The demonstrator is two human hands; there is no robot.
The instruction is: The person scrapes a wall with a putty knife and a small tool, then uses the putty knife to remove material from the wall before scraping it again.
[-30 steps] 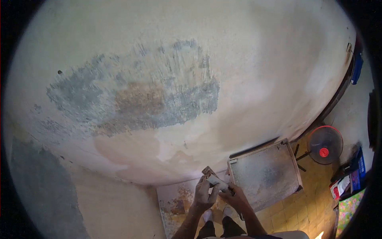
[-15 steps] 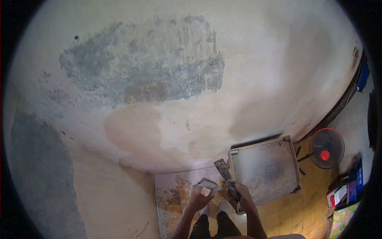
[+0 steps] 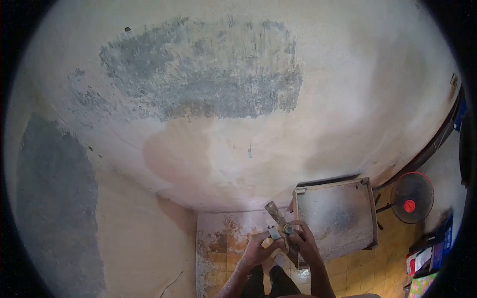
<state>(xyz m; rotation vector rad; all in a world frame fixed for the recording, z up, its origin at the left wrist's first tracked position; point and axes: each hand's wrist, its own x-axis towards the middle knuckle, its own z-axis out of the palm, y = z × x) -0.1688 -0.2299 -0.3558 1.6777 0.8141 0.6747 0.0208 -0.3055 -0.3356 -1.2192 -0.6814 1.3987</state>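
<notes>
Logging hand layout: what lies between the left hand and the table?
In the head view, the right hand, gripping a scraper, lies between the left hand, which holds a small pale piece, and the table.

both hands meet low in front of the body, close together, fingertips almost touching. the left hand (image 3: 259, 248) has its fingers curled closed with the thumb pressed on top. the right hand (image 3: 304, 242) is a closed fist, knuckles up. the bare left forearm (image 3: 233, 283) and right forearm (image 3: 320, 277) rise from the bottom edge, leaning toward each other.
</notes>
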